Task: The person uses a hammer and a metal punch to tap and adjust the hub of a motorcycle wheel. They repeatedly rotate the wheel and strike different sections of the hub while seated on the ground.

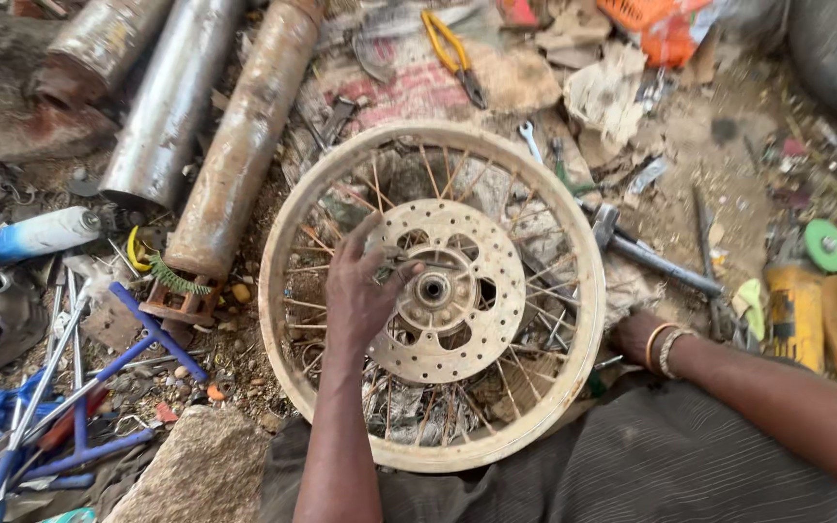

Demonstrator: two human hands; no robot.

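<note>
A dusty spoked wheel rim [278,291] lies flat on the ground in front of me, with a drilled brake disc [481,339] and hub [433,289] at its middle. My left hand [360,291] rests on the disc's left side, fingers closed on a thin metal tool [417,260] that points at the hub. My right hand [636,334] is pressed to the ground just outside the rim's right edge, mostly hidden behind it; bangles sit on its wrist. Whether it holds anything cannot be seen.
Three rusty metal pipes [244,145] lie at the upper left. A hammer [646,254] lies right of the rim, yellow-handled pliers [452,53] and a small spanner [530,140] above it. A blue cross wrench [133,358], a spray can [36,232] and a stone block [196,470] sit left.
</note>
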